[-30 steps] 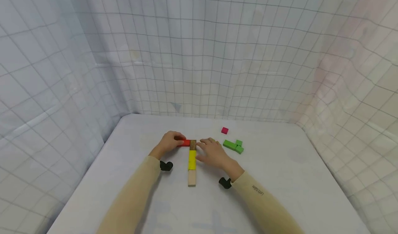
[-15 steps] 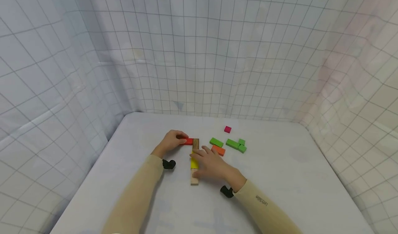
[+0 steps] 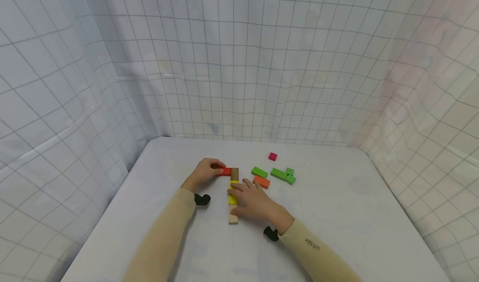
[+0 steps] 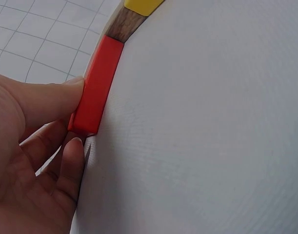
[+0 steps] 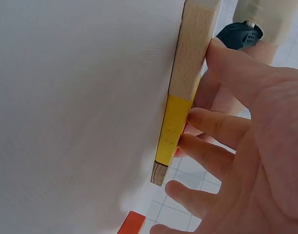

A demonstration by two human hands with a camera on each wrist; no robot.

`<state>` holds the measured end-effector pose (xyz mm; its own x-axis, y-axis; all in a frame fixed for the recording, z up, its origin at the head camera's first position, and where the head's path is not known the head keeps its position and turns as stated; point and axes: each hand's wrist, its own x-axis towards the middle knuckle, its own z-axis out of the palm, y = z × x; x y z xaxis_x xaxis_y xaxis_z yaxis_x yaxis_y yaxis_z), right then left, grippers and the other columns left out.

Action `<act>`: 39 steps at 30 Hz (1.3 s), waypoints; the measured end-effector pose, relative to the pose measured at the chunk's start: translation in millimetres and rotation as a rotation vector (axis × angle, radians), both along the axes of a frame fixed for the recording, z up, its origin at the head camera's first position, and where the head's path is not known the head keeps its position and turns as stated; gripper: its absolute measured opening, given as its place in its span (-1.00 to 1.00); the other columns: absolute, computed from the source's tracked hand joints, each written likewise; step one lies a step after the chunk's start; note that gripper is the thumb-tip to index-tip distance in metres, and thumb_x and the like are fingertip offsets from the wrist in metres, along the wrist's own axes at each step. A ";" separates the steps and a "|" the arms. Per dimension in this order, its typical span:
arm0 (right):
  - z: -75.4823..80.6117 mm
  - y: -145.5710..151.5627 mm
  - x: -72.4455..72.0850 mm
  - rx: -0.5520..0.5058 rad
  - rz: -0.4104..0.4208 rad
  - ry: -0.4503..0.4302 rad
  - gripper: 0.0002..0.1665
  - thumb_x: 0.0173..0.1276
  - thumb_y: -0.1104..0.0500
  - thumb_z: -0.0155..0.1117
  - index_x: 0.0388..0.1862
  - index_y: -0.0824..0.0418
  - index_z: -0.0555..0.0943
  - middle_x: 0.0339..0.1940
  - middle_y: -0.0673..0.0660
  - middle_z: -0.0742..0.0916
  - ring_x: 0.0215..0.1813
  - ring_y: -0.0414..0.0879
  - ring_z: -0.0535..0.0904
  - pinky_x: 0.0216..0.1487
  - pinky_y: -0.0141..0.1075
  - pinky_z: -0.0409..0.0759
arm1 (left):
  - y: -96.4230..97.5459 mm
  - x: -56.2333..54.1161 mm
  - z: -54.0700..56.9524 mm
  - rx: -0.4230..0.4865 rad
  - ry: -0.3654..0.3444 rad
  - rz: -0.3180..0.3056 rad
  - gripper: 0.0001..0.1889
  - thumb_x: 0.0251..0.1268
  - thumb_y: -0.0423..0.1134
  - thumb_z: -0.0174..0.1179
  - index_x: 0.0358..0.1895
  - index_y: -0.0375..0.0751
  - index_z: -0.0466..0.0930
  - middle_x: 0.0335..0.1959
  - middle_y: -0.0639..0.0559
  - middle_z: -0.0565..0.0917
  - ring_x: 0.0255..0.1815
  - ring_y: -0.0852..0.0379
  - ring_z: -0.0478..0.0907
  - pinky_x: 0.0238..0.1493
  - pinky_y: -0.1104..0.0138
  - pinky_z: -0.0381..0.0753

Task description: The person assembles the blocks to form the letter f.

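Note:
In the head view my left hand (image 3: 203,171) holds the outer end of a red wooden block (image 3: 226,171); the left wrist view shows the thumb along one side and fingers on the far side. The red block's other end meets a dark brown block (image 3: 234,174). From there a yellow block (image 5: 175,126) and a plain wood block (image 5: 191,51) run in line toward me. My right hand (image 3: 256,201) lies over this row with fingers spread. Its thumb touches the plain block, and two fingertips rest on the yellow one. Part of the yellow block is hidden under them.
Right of the row lie a green block (image 3: 259,172) and an orange block (image 3: 261,181). Farther right is a cluster of green blocks (image 3: 279,174), with a pink cube (image 3: 272,156) behind. White gridded cloth (image 3: 254,86) walls in the white table on the back and sides.
My right hand has moved nearer to me along the row, from beside the brown block onto the yellow and plain ones, uncovering the green and orange blocks. My left hand stays on the red block.

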<state>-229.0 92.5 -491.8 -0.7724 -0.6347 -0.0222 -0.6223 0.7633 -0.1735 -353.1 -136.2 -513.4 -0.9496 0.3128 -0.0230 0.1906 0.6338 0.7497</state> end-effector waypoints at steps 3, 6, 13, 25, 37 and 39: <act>0.3 -0.1 0.2 -0.008 -0.011 -0.009 -0.15 0.39 -0.31 0.25 0.55 -0.03 0.33 0.53 0.01 0.39 0.55 0.22 0.16 0.44 0.27 0.13 | -0.5 -0.6 -0.6 0.002 0.009 -0.005 -0.80 0.40 -0.28 0.27 0.02 -0.15 0.74 0.07 -0.09 0.67 0.17 -0.11 0.50 0.32 -0.02 0.38; 0.2 1.3 -0.9 -0.034 -0.020 -0.014 -0.12 0.39 -0.31 0.25 0.58 -0.02 0.28 0.52 0.03 0.39 0.54 0.21 0.17 0.44 0.24 0.15 | -1.5 -0.4 -0.9 0.011 0.003 -0.008 -0.79 0.40 -0.27 0.27 0.03 -0.14 0.74 0.08 -0.08 0.67 0.19 -0.10 0.50 0.32 0.00 0.38; 5.3 11.0 -7.4 -0.147 -0.097 -0.008 -0.23 0.41 -0.21 0.30 0.52 -0.02 0.37 0.47 0.07 0.44 0.49 0.07 0.28 0.40 0.02 0.34 | -4.4 0.8 2.2 0.047 -0.074 0.005 -0.77 0.43 -0.21 0.25 0.06 -0.12 0.74 0.12 -0.07 0.65 0.11 -0.06 0.50 0.17 0.07 0.51; 5.2 46.4 -15.8 -0.348 -0.309 0.004 -0.44 0.40 -0.02 0.37 0.34 0.06 0.57 0.28 0.04 0.58 0.23 -0.01 0.52 0.16 -0.06 0.57 | -5.3 -4.1 0.2 0.093 -0.137 -0.015 -0.78 0.40 -0.20 0.27 0.04 -0.09 0.74 0.06 -0.01 0.67 -0.03 0.01 0.51 -0.05 0.23 0.57; -8.5 67.6 -26.4 -0.382 -0.463 0.003 -0.51 0.33 0.09 0.44 0.24 0.08 0.66 -0.12 0.07 0.65 -0.25 -0.10 0.52 -0.24 -0.27 0.58 | -4.1 0.8 0.8 0.092 -0.119 -0.010 -0.78 0.43 -0.24 0.21 0.04 -0.13 0.74 0.08 -0.07 0.64 -0.07 -0.01 0.49 -0.08 0.24 0.56; -9.9 69.6 -28.0 -0.375 -0.453 0.019 -0.54 0.31 0.13 0.45 0.20 0.12 0.68 -0.22 0.06 0.63 -0.30 -0.11 0.48 -0.29 -0.27 0.54 | -3.0 0.8 1.8 0.096 -0.120 -0.007 -0.77 0.44 -0.23 0.21 0.05 -0.12 0.73 0.08 -0.07 0.64 -0.07 -0.02 0.49 -0.06 0.24 0.57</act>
<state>-257.0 162.1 -501.8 -0.9665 -0.2030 0.1568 -0.2540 0.8423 -0.4754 -352.3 -139.2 -511.6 -0.9396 0.3256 -0.1056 0.1004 0.5572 0.8242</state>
